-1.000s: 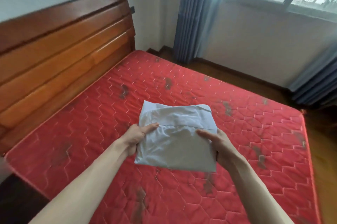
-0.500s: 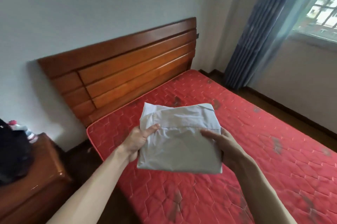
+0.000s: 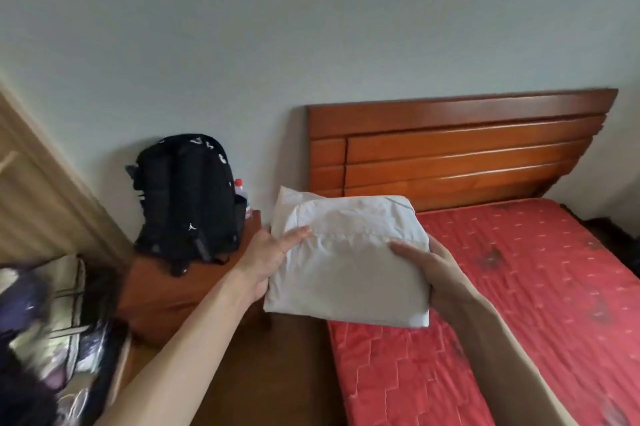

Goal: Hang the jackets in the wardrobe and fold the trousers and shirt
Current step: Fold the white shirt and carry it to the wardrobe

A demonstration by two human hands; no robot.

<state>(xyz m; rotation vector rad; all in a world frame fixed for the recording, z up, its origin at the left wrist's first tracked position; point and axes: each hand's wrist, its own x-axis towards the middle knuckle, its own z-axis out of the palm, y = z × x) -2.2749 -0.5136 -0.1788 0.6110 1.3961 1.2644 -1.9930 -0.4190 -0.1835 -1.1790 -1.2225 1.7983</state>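
Note:
A white shirt, folded into a flat rectangle, is held up in the air in front of me over the bed's left edge. My left hand grips its left side, thumb on top and fingers underneath. On the right side, my right hand holds it the same way, thumb lying across the top. No jackets or trousers are clearly in view.
The red quilted mattress fills the right, with a wooden headboard behind. A black backpack sits on a wooden nightstand at left. Bags and bundled items pile at the far left beside a beige wardrobe panel.
The view has swung left from the mattress and window toward the nightstand and backpack. Both hands keep the same hold on the folded shirt, now carried over the bed's left edge.

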